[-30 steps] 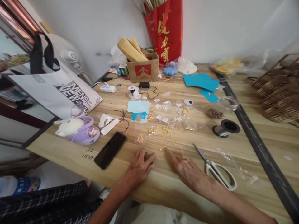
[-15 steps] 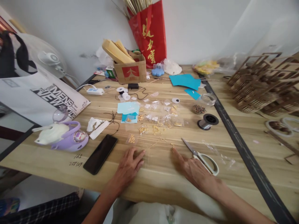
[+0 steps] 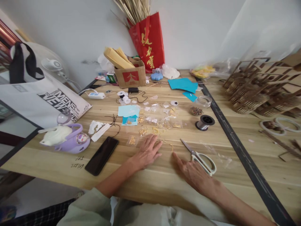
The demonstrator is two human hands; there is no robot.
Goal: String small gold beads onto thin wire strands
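My left hand [image 3: 147,153] lies flat and open on the wooden table [image 3: 164,185], fingertips reaching a thin gold chain [image 3: 166,143] and small gold bits. Just beyond it lie several clear packets of gold beads [image 3: 155,121]. My right hand [image 3: 191,172] rests open on the table, fingers stretched out, right beside the white-handled scissors [image 3: 199,155] without gripping them. A black phone [image 3: 102,155] lies to the left of my left hand.
A spool of wire [image 3: 204,122], a dish of beads [image 3: 196,110] and blue paper [image 3: 183,84] lie further back. A cardboard box [image 3: 130,74], red bag [image 3: 148,42], purple pot [image 3: 70,139], white tote [image 3: 47,100] and wooden lattice pieces [image 3: 258,91] ring the table.
My left hand slid forward and to the right onto the gold chain. My right hand stayed near the scissors. The view shifted slightly.
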